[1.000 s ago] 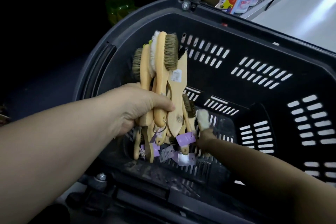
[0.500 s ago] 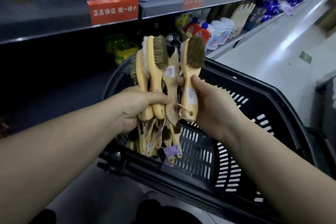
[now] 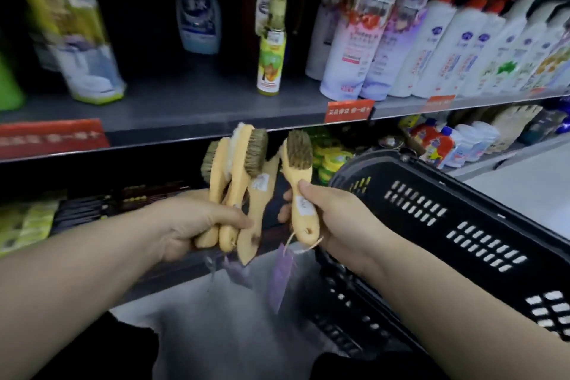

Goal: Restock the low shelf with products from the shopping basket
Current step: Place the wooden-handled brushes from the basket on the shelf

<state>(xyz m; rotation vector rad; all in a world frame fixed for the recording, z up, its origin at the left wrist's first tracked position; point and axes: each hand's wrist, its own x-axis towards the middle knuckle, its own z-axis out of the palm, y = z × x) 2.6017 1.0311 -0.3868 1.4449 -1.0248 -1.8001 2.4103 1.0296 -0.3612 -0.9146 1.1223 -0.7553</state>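
Hands both busy. Left hand (image 3: 197, 225) has its fingers curled round a bunch of wooden brushes (image 3: 237, 182), handles in the fist, bristle heads up toward 12 o'clock. Right hand (image 3: 336, 225) pinches a single brush (image 3: 300, 182) by the handle w/ thumb on top, head also up, just beside the bunch at its 3 o'clock and not touching it. Purple tags (image 3: 280, 271) dangle on strings at 6 o'clock under both lots. Black shopping basket (image 3: 431, 225) sits at 4 o'clock, under the right forearm; inside mostly hidden. Low shelf (image 3: 493, 155) runs behind the brushes, dark at 9 o'clock, w/ bottles at 2 o'clock. Upper shelf (image 3: 216, 108) at 12 o'clock carries white bottles (image 3: 438, 49), a yellow-green bottle (image 3: 271, 68) and red price strips (image 3: 350, 110).
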